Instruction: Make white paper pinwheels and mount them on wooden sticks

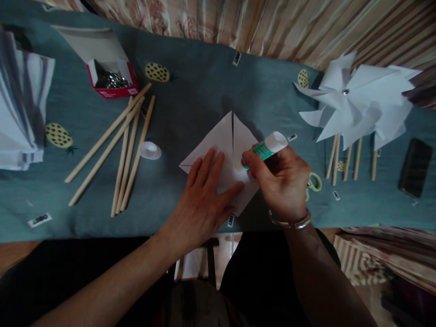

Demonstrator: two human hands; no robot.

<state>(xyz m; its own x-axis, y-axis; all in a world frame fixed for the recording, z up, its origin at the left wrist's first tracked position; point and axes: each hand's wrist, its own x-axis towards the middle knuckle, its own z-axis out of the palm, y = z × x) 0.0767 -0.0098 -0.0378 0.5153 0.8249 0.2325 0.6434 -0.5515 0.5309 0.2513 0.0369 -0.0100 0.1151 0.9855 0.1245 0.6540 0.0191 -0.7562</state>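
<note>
Spread flat, the left hand (202,193) presses on a white paper diamond (227,164), fingers pointing toward its upper left edge and thumb out to the right. The right hand (284,181) pinches a green-and-white glue stick (267,149) between thumb and fingers, its white end tilted up and away over the paper's right side; whether the lower end touches the sheet, I cannot tell. The diamond sits near the middle of the blue-green cloth (194,86). Its top corner is split by a narrow slit, its left corner juts out uncovered, its right corner is hidden by the right hand, and its bottom corner comes near the cloth's front edge.

Beyond the top corner, plain cloth runs to the far edge. On the left, a white cap-like piece (150,151) stands apart from the diamond, just beside five wooden sticks (109,134) whose upper ends reach the open red box (116,92) of metal pins (116,81). Room is tighter on the right: pale green scissors handles (315,181) lie close against the right hand, with the pinwheels (344,93) and a dark phone (414,168) farther off.
</note>
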